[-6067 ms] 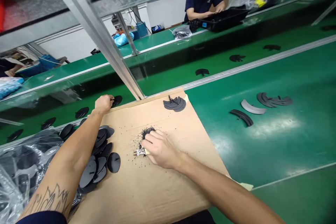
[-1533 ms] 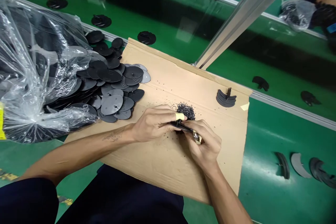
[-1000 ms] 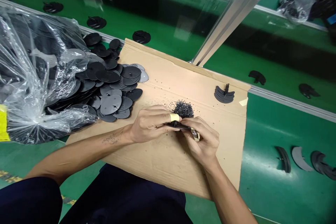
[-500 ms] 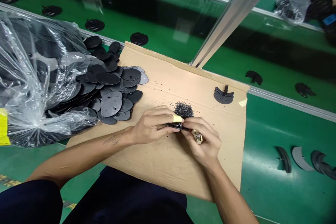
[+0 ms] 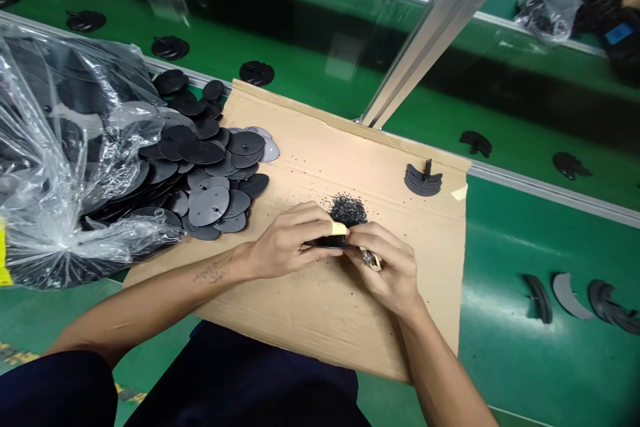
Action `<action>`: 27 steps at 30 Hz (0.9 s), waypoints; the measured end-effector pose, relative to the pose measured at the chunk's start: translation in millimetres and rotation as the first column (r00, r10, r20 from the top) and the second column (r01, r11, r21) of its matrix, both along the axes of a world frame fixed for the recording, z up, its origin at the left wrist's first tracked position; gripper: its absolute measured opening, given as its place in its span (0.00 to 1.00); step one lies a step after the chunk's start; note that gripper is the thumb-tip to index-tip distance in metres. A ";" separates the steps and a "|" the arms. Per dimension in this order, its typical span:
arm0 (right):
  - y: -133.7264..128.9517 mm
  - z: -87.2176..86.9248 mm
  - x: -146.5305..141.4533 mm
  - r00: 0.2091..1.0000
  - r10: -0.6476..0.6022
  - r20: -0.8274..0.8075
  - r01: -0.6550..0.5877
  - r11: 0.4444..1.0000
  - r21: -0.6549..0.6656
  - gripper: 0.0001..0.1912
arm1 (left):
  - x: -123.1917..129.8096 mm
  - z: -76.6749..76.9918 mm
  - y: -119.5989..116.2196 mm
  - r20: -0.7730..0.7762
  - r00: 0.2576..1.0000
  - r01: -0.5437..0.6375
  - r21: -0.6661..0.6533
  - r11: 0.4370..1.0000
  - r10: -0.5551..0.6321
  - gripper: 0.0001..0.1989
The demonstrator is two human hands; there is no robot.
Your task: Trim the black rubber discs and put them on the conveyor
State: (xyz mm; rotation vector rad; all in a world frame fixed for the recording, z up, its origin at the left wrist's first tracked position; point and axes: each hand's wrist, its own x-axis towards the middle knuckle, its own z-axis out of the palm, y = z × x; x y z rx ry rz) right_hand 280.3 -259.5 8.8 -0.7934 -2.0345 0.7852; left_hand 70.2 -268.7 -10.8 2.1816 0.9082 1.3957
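My left hand grips a thin black plastic piece and holds it nearly flat above the cardboard. A strip of yellow tape wraps one of its fingers. My right hand is closed at the piece's right end, its fingertips meeting those of the left. In that palm sits a small tool with a shiny, pale-yellow end; its kind is hidden by the fingers. Just beyond the hands lies a heap of tiny black bits. A curved black part with an upright stem rests at the right back of the cardboard.
Black oval discs pile up on the left, spilling from a clear plastic bag. Cardboard covers the work surface. Behind it runs a green belt carrying black parts, beside a metal post. Curved parts lie at right.
Both hands keep their hold, with the black piece turned slightly so more of it shows at left. Parts on the back belt have shifted a little left against the cardboard.
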 end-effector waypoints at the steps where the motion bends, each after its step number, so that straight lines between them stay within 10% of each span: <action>1: 0.8 0.5 0.3 1.000 -0.013 -0.005 0.013 1.000 -0.015 0.07 | -0.4 0.0 0.4 0.013 1.000 -0.005 -0.014 1.000 0.005 0.09; 8: 2.7 -4.9 5.6 0.976 -0.170 0.138 0.157 0.982 0.100 0.13 | -1.4 2.7 -0.1 0.060 0.998 -0.014 -0.046 0.999 0.017 0.10; 27: 0.6 -9.9 11.2 0.903 -0.178 0.391 0.060 0.953 0.297 0.09 | 2.8 -2.9 -0.7 0.072 0.996 0.063 -0.025 0.998 -0.061 0.09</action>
